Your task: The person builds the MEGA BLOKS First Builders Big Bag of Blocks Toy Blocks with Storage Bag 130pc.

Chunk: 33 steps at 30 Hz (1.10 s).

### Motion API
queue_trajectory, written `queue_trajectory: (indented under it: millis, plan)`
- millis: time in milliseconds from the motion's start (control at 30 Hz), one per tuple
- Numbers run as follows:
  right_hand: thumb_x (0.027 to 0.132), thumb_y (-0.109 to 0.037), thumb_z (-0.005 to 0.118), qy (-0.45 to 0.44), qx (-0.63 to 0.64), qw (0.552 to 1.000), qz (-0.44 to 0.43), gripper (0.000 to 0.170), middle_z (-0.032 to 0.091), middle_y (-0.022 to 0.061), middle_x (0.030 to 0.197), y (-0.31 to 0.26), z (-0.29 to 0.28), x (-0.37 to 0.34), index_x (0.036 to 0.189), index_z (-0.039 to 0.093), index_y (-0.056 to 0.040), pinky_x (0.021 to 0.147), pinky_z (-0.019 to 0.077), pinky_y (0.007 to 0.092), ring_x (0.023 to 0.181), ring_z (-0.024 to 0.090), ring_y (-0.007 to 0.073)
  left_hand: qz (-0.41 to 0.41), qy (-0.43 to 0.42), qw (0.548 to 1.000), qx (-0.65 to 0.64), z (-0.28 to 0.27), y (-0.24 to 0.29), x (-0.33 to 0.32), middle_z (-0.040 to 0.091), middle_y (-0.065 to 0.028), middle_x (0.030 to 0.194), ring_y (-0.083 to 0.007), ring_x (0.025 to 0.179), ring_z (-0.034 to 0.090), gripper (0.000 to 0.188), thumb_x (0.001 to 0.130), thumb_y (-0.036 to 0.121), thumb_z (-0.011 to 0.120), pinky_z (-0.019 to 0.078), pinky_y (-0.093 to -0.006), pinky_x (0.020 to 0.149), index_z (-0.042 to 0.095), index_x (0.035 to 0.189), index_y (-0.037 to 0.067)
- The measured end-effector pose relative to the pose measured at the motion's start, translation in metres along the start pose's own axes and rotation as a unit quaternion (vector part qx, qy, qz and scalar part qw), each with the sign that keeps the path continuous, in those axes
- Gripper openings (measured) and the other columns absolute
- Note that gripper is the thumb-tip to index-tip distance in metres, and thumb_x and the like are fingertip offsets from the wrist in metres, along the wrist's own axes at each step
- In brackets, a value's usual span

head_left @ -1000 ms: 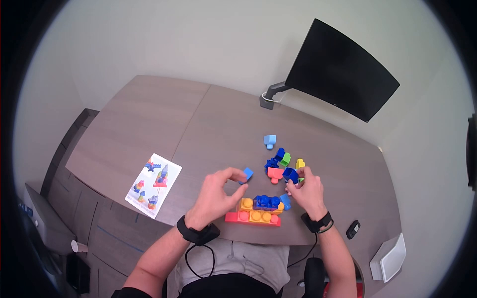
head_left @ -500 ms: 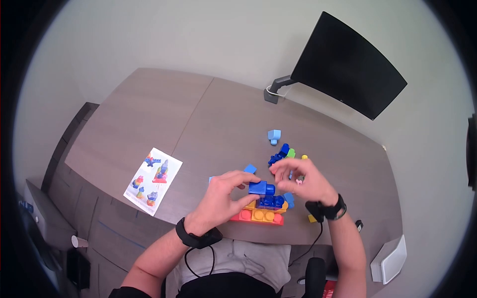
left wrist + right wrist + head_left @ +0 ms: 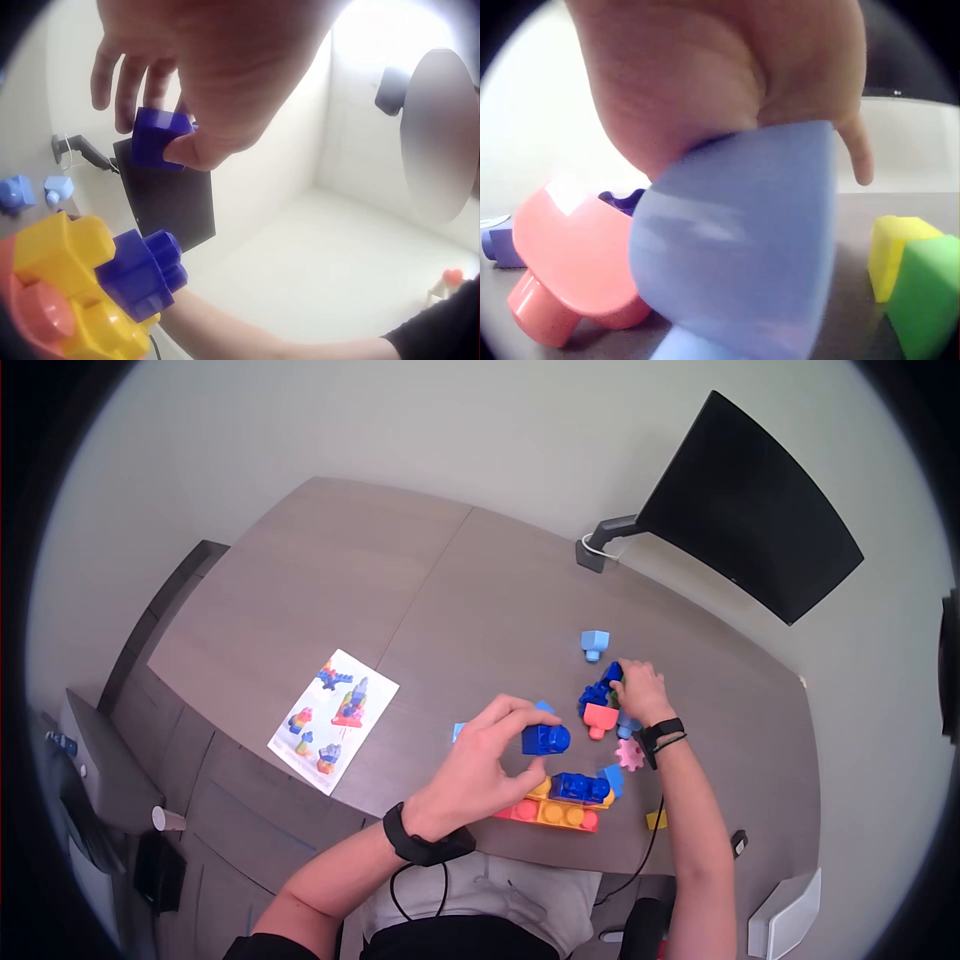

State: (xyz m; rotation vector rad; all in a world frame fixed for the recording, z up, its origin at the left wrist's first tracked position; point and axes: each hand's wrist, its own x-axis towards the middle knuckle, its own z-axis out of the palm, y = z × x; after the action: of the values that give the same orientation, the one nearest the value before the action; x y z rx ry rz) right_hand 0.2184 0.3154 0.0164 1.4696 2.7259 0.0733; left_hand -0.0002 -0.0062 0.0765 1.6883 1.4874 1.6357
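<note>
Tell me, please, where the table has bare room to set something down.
Bare tabletop lies between the picture sheet and the farthest light-blue block, and right of the right wristband. It is crowded around the right hand and the stacked bricks by the left hand.

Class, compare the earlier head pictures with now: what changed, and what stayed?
The dark blue block has passed from the right hand to the left hand, which grips it. The right hand, having let go, has reached farther out among the loose blocks. The brick stack and picture sheet stayed put.
</note>
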Motion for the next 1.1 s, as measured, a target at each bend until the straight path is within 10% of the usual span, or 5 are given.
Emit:
queue_trajectory:
  millis: [333,500,1100]
  plan:
    - [0.084,-0.031,0.089,0.156,0.084,0.984,-0.014,0.051,0.082,0.0129,0.113,-0.022,-0.035,-0.03,0.127,0.072,-0.0095,0.112,0.0458,0.0559,0.119,0.075,0.0345,-0.009,-0.015,1.0,-0.012,0.004,0.006,-0.003,0.077,-0.0148,0.126,-0.0294,0.116,0.077,0.043,0.088,0.006,0.086,0.0607,-0.04,0.105,0.076,0.13,0.002]
    - [0.082,-0.031,0.093,0.208,0.229,0.949,-0.059,0.072,0.085,0.0174,0.115,-0.021,-0.065,-0.077,0.142,0.065,-0.0053,0.094,0.0636,0.0508,0.106,0.081,0.039,0.011,-0.003,1.0,-0.012,0.005,0.01,-0.005,0.079,-0.014,0.118,-0.0278,0.11,0.077,0.044,0.088,0.009,0.086,0.0597,-0.0386,0.099,0.076,0.131,0.003]
    - [0.084,-0.019,0.096,0.296,0.182,0.919,-0.185,0.059,0.072,0.015,0.135,-0.076,-0.093,-0.247,0.134,0.071,-0.0032,0.102,0.0536,0.0485,0.122,0.069,0.0359,0.035,-0.081,0.995,0.044,0.039,0.011,-0.024,0.078,-0.0186,0.131,-0.0382,0.119,0.073,0.053,0.097,0.01,0.085,0.0576,-0.0453,0.105,0.073,0.148,0.006]
